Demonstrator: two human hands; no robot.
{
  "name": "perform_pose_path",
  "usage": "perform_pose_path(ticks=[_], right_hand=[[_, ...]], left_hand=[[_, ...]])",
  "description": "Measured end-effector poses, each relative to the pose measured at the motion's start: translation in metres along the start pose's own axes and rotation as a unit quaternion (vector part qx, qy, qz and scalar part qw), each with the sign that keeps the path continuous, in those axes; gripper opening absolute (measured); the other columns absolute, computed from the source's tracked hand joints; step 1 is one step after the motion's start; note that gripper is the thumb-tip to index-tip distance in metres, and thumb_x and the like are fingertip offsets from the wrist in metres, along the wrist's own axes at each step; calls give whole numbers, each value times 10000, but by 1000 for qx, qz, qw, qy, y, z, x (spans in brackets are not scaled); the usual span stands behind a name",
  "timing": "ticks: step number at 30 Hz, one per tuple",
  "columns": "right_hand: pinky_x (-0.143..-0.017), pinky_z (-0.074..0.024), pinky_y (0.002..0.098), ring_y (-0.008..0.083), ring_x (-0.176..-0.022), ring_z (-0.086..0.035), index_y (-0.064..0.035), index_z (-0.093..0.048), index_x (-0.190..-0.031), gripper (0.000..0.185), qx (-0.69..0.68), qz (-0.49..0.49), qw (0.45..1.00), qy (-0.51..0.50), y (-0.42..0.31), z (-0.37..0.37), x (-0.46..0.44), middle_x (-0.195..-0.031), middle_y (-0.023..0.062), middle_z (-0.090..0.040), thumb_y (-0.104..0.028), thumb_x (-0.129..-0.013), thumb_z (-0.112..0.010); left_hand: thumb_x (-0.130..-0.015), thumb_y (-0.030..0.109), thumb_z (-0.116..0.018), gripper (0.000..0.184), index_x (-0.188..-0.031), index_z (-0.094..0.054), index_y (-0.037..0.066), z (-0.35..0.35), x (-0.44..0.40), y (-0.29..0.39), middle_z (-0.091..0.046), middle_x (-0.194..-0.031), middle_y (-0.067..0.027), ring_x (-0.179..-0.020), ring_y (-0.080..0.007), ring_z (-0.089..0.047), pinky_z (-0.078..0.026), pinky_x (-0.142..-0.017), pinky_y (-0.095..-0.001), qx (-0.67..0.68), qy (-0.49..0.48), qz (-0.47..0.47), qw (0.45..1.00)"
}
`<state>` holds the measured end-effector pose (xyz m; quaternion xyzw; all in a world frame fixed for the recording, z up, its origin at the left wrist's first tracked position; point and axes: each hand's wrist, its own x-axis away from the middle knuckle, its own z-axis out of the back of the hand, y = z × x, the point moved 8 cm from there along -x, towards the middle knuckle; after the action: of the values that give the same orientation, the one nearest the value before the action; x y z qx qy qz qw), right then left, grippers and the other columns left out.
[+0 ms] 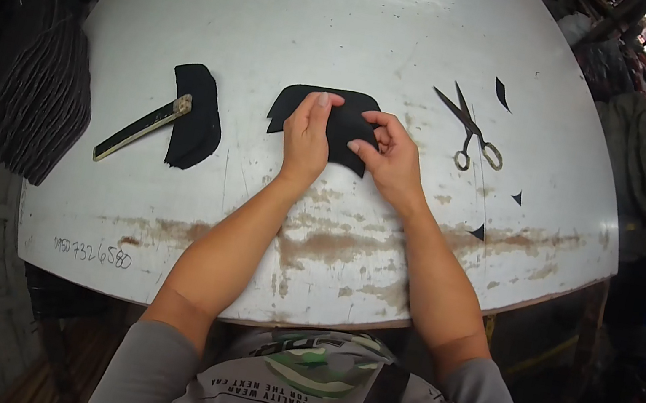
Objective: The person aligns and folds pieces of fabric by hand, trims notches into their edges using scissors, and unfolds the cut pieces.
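Observation:
A black fabric piece (344,124) with a rounded top edge and a notched left side lies on the white table in front of me. It may be several layers; I cannot tell. My left hand (309,138) rests over its middle, thumb and fingers pressed together on the fabric. On its right edge, my right hand (390,158) has curled fingers and a thumb closed on the fabric. Parts of the piece are hidden under both hands.
Left of my hands lies a stack of black fabric pieces (197,129) with a long narrow tool (139,128) resting across it. Scissors (470,130) lie spread on the right, near small black scraps (502,94). Dark layered pieces (43,86) hang beyond the table's left edge.

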<state>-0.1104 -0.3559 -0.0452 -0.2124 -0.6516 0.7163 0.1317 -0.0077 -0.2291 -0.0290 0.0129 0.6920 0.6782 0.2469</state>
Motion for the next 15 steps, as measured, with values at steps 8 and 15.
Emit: perform_pose_path(ticks=[8,15], right_hand=[[-512,-401,171,18,-603,-515,-6,-594,-1034,161,-53,-12,998,38,9,17,-2,-797,-5,-655,-63,-904,-668],[-525,-413,193,34,-577,-509,-18,-633,-1015,141,-33,-27,999,29,4,13,3,-716,-26,-604,-145,-955,-615]], left_hand=[[-915,177,-669,362,-1194,-592,-39,-20,6,-21,-673,-897,-55,-782,-86,-611,-522,-677,-231,118,-114,122,979],[-932,110,-650,259,-1128,-597,-51,-15,23,-11,-692,-985,-75,-852,-68,-628,-517,-704,-218,160,-117,129,972]])
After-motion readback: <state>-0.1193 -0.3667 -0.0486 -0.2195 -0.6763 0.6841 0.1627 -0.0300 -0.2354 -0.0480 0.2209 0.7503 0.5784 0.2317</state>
